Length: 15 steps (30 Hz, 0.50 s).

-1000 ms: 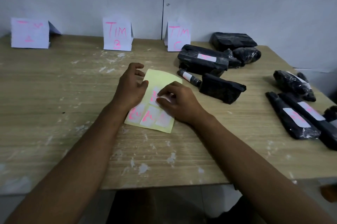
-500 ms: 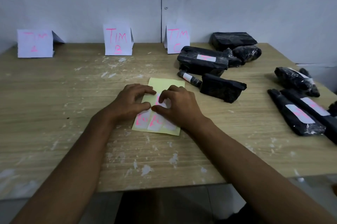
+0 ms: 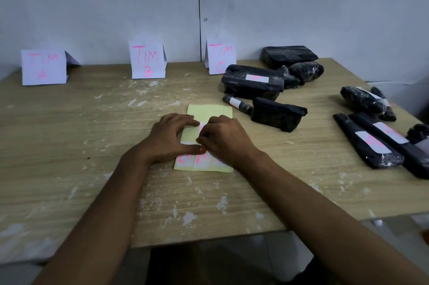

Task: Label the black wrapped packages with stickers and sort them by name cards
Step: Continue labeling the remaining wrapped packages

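Sticker sheet: a pale yellow sheet point(image 3: 209, 111) lies flat on the wooden table point(image 3: 69, 145) at the centre, its long side running from 6 to 12 o'clock; white stickers with pink writing point(image 3: 197, 160) fill its near end.
Left hand: the left hand point(image 3: 171, 137) rests on the sheet's 9 o'clock edge, palm down, fingers curved and reaching toward 3 o'clock, thumb tip pressed on the stickers near the sheet's middle.
Right hand: the right hand point(image 3: 222, 139) covers the sheet's 3 o'clock side, knuckles up, fingers curled inward toward 9 o'clock, fingertips meeting the left thumb on a sticker; whether it pinches a sticker edge I cannot tell.
Arms: both forearms come in from 6 o'clock and converge on the sheet, wrists low on the table.
Name cards: three folded white cards stand along the far edge, "TIM A" point(image 3: 44, 67) at 10 o'clock, "TIM B" point(image 3: 147, 60) at 11 o'clock, "TIM C" point(image 3: 220, 56) at 12 o'clock.
Near packages: a large black package with a white label point(image 3: 253, 82) lies at 1 o'clock from the sheet; a small roll point(image 3: 236, 103) and an unlabelled black package point(image 3: 276, 114) lie just beside the sheet's far right corner.
Far packages: two more black bundles point(image 3: 287, 53) sit behind these by the wall.
Right-edge packages: long black packages with labels point(image 3: 369, 143) lie at 3 o'clock, well apart from the hands.
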Motion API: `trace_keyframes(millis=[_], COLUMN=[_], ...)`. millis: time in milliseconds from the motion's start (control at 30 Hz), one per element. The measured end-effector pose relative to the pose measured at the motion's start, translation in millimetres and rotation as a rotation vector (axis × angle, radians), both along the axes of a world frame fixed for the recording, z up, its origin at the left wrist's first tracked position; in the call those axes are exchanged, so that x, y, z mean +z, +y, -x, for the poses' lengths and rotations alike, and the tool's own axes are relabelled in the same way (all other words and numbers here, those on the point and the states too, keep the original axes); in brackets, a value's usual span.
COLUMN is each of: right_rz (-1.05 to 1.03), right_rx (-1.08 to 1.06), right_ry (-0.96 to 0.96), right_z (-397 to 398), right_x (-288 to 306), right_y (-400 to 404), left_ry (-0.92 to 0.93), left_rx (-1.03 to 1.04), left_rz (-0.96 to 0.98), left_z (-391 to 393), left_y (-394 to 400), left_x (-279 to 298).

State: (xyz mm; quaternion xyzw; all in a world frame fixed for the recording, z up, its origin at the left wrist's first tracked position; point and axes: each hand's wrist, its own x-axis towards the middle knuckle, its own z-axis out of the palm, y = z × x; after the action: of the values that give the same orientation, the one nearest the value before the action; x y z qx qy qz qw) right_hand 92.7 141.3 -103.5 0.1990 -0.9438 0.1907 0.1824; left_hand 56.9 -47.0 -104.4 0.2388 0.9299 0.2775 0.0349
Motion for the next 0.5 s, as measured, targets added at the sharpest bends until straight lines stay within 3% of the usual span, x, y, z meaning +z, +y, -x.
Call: trace_keyframes(millis=[500], right_rz=[0.049], right_rx=[0.069], right_ry=[-0.093], right_z=[3.3], right_x=[0.4], right_y=[8.6], left_ry=[-0.055], left_rx=[-0.003], left_rz=[-0.023], left_z=[1.6], left_y=[4.3], left_x=[3.2])
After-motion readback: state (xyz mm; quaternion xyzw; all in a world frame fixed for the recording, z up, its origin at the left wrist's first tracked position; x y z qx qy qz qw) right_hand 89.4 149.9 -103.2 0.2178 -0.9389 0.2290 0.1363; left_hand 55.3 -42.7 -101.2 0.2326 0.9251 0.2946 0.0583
